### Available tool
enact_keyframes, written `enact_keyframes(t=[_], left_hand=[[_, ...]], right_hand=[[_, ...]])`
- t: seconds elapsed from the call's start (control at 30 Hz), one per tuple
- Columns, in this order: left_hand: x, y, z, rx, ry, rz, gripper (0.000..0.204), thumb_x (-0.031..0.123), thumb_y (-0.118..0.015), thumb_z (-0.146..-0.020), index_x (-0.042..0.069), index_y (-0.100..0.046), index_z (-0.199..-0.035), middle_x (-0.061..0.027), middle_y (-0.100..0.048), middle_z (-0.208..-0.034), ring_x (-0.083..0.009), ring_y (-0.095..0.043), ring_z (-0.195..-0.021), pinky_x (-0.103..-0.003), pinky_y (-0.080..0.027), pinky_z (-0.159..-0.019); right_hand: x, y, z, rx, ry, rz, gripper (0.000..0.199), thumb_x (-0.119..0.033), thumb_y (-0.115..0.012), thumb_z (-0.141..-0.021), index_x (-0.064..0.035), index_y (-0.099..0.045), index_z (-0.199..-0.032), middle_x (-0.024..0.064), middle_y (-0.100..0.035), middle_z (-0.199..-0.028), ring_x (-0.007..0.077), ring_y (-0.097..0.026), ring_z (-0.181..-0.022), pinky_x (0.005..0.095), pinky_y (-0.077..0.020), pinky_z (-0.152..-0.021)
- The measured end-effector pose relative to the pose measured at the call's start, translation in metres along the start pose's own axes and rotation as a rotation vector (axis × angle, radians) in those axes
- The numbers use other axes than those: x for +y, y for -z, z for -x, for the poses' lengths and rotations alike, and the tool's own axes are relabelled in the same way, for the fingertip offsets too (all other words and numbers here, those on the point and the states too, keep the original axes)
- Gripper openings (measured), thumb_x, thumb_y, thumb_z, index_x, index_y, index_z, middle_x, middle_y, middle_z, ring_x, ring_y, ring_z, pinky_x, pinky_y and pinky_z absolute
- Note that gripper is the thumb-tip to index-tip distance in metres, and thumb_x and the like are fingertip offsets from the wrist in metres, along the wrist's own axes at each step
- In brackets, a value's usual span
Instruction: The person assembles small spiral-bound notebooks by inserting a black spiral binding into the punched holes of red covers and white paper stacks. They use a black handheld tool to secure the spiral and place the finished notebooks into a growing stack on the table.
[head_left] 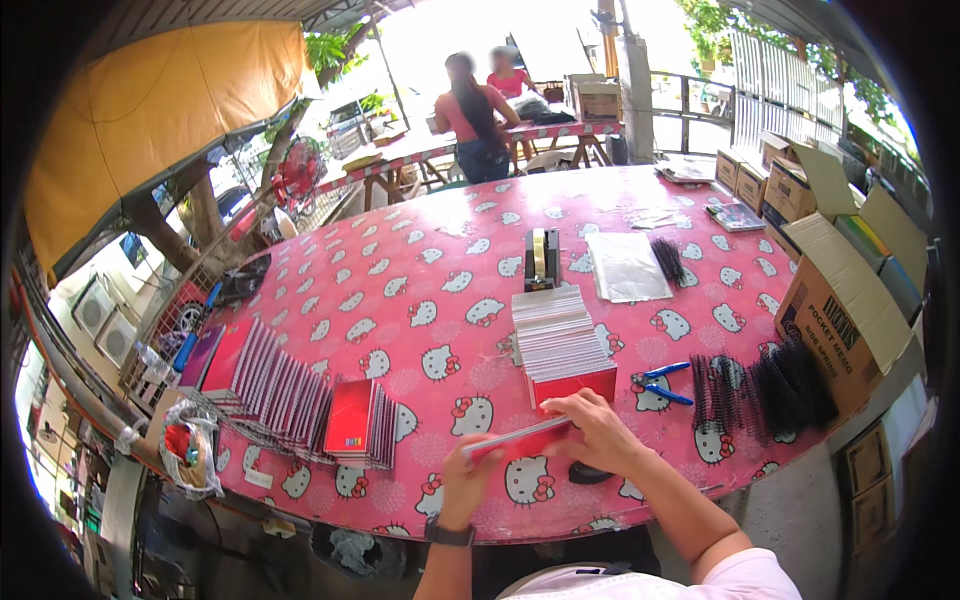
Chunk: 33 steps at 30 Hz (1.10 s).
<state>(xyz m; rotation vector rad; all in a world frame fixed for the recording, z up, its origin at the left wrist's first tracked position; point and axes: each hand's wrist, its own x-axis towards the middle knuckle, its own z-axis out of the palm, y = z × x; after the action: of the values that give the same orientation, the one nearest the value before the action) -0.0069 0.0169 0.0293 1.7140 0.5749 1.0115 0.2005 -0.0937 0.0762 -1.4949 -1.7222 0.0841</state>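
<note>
My left hand (466, 482) and my right hand (598, 432) both hold a thin red notebook (515, 438) flat above the near edge of the pink cartoon-cat tablecloth (420, 290). The left hand grips its left end and the right hand rests over its right end. Just beyond lies a long stack of notebooks (560, 340) with a red cover at its front. A black watch sits on my left wrist. A small black object (588, 474) lies under my right forearm.
A fanned row of red notebooks (290, 392) lies on a wire rack at left. Black spiral coils (765, 388) and blue-handled pliers (668, 383) lie at right, beside open cardboard boxes (845, 320). A tape dispenser (541, 258) and clear sleeves (626, 266) sit farther back. Two people stand at a far table.
</note>
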Motion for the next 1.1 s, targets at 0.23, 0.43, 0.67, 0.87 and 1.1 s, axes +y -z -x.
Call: enact_keyframes(t=[0.23,0.43,0.67,0.87,1.1], left_hand=[[-0.002,0.038,0.029,0.130,0.211,0.270,0.017,0.003,-0.071,-0.083,0.003,-0.063,-0.098,-0.0042,-0.066,-0.093,-0.0116,-0.060,-0.087,-0.026,-0.048,-0.080],[-0.042,0.001,0.035,-0.046,0.235,0.234,0.022,0.007,-0.071,-0.084,0.003,-0.058,-0.101,-0.0081,-0.065,-0.104,-0.0148,-0.060,-0.096,-0.029,-0.048,-0.087],[-0.041,-0.017,0.052,0.003,0.291,0.244,0.029,0.008,-0.074,-0.083,0.005,-0.055,-0.106,-0.0043,-0.062,-0.103,-0.0105,-0.058,-0.094,-0.025,-0.048,-0.082],[0.023,-0.041,0.038,0.266,-0.276,-0.663,0.050,0.005,-0.071,-0.077,0.002,-0.053,-0.123,-0.0085,-0.063,-0.107,-0.0283,-0.058,-0.106,-0.041,-0.040,-0.100],[0.019,-0.053,0.030,-0.015,-0.375,-0.688,0.026,0.005,-0.065,-0.081,0.010,-0.068,-0.107,-0.0061,-0.067,-0.093,-0.0244,-0.061,-0.088,-0.037,-0.044,-0.082]], right_hand=[[0.037,0.010,0.069,-0.458,-0.288,0.602,0.062,-0.042,-0.075,-0.069,-0.0117,-0.059,-0.121,0.0095,-0.056,-0.126,0.0279,-0.041,-0.126,0.0568,-0.0250,-0.103],[0.013,-0.019,0.050,0.149,-0.304,-0.661,0.039,-0.025,-0.071,-0.085,-0.0073,-0.059,-0.118,0.0069,-0.059,-0.117,0.0172,-0.054,-0.105,0.0315,-0.0414,-0.089],[-0.014,-0.085,0.049,0.344,-0.588,-0.874,0.015,-0.013,-0.063,-0.092,-0.0034,-0.059,-0.103,-0.0015,-0.056,-0.077,0.0021,-0.050,-0.063,0.0198,-0.0429,-0.053],[-0.007,-0.084,0.040,0.358,-0.534,-0.735,0.015,-0.013,-0.062,-0.092,-0.0023,-0.059,-0.101,0.0013,-0.060,-0.080,0.0045,-0.054,-0.068,0.0215,-0.0461,-0.056],[-0.002,-0.089,0.051,0.349,-0.566,-0.811,0.018,-0.014,-0.061,-0.092,-0.0021,-0.058,-0.105,0.0040,-0.063,-0.084,0.0065,-0.057,-0.074,0.0230,-0.0483,-0.063]])
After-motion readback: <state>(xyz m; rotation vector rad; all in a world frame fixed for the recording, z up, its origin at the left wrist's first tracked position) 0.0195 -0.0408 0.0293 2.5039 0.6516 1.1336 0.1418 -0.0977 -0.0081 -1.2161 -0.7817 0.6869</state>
